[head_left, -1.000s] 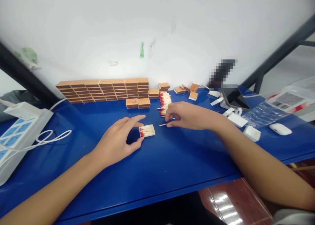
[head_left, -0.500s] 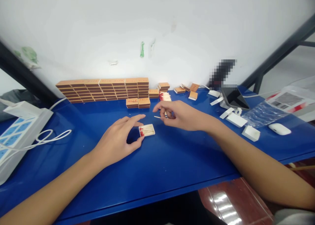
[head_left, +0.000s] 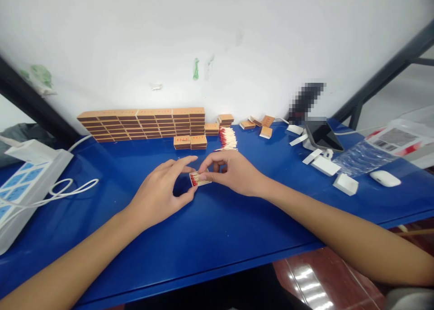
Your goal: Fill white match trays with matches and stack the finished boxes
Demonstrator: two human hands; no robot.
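Note:
A small white matchbox tray [head_left: 191,180] lies on the blue table, holding several red-headed matchsticks [head_left: 194,179]. My left hand [head_left: 164,188] steadies its left end between the thumb and a lower finger, with the index finger stretched out above. Over the tray, my right hand [head_left: 225,169] has thumb and index finger pinched on matchsticks; how many is hidden by the fingertips. Behind that hand lies a pile of loose matchsticks [head_left: 228,139], heads to the left. Two closed matchboxes [head_left: 190,142] stand side by side beyond the tray.
A long stack of matchboxes [head_left: 145,124] lines the wall. Several loose boxes [head_left: 266,131] lie back right. A power strip [head_left: 20,188] with white cables is at left. At right are a tilted phone-like device [head_left: 323,135], white box pieces [head_left: 325,165] and a white earbud case [head_left: 385,178].
My right hand has moved left and down from near the match pile to the tray, carrying a matchstick. My left hand has barely shifted at the tray's left end.

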